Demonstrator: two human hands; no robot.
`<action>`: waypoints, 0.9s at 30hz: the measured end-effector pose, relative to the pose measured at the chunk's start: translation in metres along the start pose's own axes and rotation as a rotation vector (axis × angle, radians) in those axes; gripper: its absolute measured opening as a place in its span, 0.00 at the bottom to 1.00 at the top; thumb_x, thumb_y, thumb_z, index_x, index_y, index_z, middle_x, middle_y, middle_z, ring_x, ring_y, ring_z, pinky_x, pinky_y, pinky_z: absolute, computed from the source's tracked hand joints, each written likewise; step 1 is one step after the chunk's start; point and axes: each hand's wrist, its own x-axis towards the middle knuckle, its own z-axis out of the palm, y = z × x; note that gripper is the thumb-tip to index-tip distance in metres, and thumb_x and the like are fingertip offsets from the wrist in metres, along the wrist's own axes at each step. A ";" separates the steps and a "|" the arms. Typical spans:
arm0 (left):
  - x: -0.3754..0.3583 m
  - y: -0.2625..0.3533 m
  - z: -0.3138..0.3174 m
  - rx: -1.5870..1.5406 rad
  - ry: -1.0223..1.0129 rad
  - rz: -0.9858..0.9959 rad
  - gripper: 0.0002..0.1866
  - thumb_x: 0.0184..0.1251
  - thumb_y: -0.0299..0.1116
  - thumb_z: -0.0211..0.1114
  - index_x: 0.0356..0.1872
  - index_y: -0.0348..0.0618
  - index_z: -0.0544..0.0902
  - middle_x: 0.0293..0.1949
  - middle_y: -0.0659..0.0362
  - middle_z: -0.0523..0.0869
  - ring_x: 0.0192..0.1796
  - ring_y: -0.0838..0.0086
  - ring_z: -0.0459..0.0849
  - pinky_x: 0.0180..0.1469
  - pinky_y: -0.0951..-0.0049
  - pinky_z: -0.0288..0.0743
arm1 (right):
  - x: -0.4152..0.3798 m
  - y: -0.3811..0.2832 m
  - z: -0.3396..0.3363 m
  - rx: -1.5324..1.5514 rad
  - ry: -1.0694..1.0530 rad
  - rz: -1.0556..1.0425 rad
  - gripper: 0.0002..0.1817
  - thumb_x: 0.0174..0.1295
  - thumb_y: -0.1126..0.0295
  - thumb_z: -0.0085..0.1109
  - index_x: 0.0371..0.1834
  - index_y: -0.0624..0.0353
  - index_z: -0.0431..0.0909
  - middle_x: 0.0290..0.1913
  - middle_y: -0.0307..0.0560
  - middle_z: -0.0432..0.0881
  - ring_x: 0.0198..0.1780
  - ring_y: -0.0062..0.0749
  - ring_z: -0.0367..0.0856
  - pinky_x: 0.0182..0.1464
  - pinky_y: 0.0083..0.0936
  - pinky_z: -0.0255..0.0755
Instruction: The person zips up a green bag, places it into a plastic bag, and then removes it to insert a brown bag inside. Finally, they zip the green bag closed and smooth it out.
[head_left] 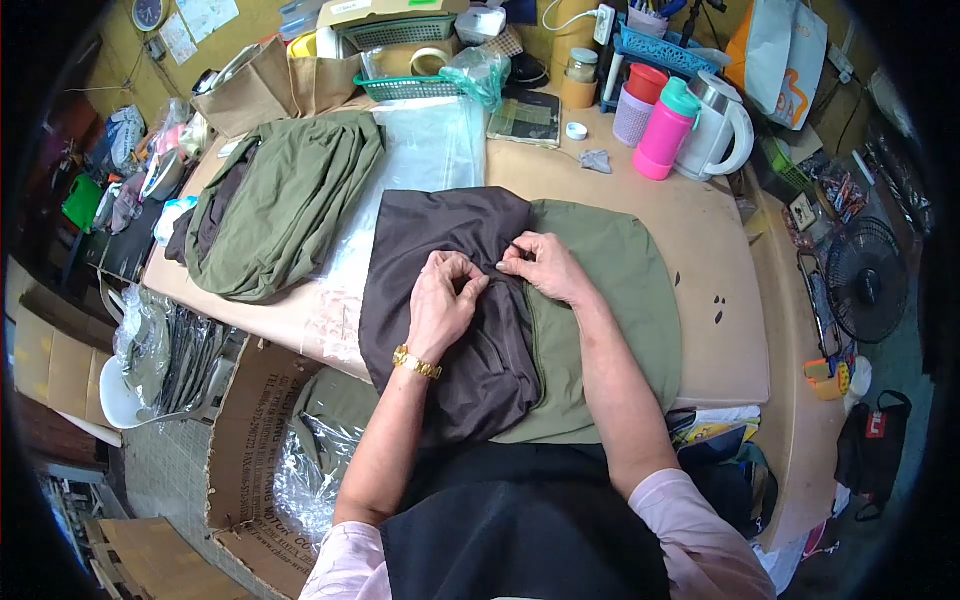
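Note:
An olive green fabric bag [610, 300] lies on the table in front of me, with its dark brown lining [430, 225] turned out over its left part. My left hand [445, 300] is closed, thumb and fingers pinching the lining near its middle; a gold watch [416, 362] is on that wrist. Close by on the right, my right hand [545, 268] pinches a dark bit of the lining beside the green edge. Any small detail between the fingertips is hidden. Below the hands, the lining bunches in folds along a seam.
A stack of green bags [300, 200] lies to the left beside clear plastic sheets [425, 145]. Along the back right stand a pink bottle [667, 130] and an electric kettle [715, 130]. An open carton [235, 450] sits below the table's front edge. A black fan [866, 280] is at right.

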 end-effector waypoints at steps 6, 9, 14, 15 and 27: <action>0.004 0.010 -0.028 -0.380 -0.249 -0.222 0.09 0.70 0.31 0.68 0.40 0.34 0.83 0.34 0.67 0.83 0.38 0.85 0.77 0.44 0.81 0.72 | 0.000 -0.024 0.003 0.164 0.194 -0.076 0.14 0.65 0.67 0.67 0.30 0.68 0.78 0.30 0.45 0.74 0.33 0.28 0.76 0.38 0.28 0.70; 0.005 -0.002 -0.033 -0.752 -0.421 -0.347 0.09 0.69 0.32 0.69 0.43 0.37 0.85 0.36 0.71 0.84 0.38 0.88 0.77 0.43 0.85 0.71 | -0.002 -0.025 0.011 0.059 0.219 -0.103 0.12 0.66 0.69 0.65 0.30 0.67 0.79 0.31 0.45 0.75 0.34 0.29 0.78 0.39 0.28 0.71; 0.000 -0.022 -0.033 -1.009 -0.398 -0.471 0.12 0.69 0.32 0.70 0.49 0.37 0.85 0.34 0.72 0.84 0.32 0.90 0.74 0.37 0.86 0.68 | -0.004 -0.039 0.011 0.035 0.264 -0.059 0.07 0.60 0.74 0.69 0.30 0.65 0.81 0.31 0.43 0.77 0.33 0.26 0.75 0.39 0.23 0.68; -0.002 -0.028 -0.031 -1.127 -0.383 -0.470 0.13 0.69 0.31 0.70 0.51 0.37 0.84 0.34 0.71 0.85 0.32 0.91 0.74 0.37 0.88 0.68 | -0.002 -0.033 0.015 0.206 0.286 -0.062 0.06 0.59 0.75 0.70 0.30 0.65 0.81 0.31 0.38 0.77 0.31 0.20 0.73 0.36 0.21 0.66; -0.015 -0.022 -0.024 -1.180 -0.188 -0.414 0.16 0.66 0.26 0.71 0.53 0.33 0.81 0.36 0.66 0.87 0.36 0.89 0.80 0.42 0.88 0.73 | -0.010 -0.046 0.026 0.146 0.041 -0.241 0.08 0.54 0.79 0.73 0.37 0.65 0.84 0.31 0.41 0.80 0.33 0.21 0.78 0.36 0.20 0.71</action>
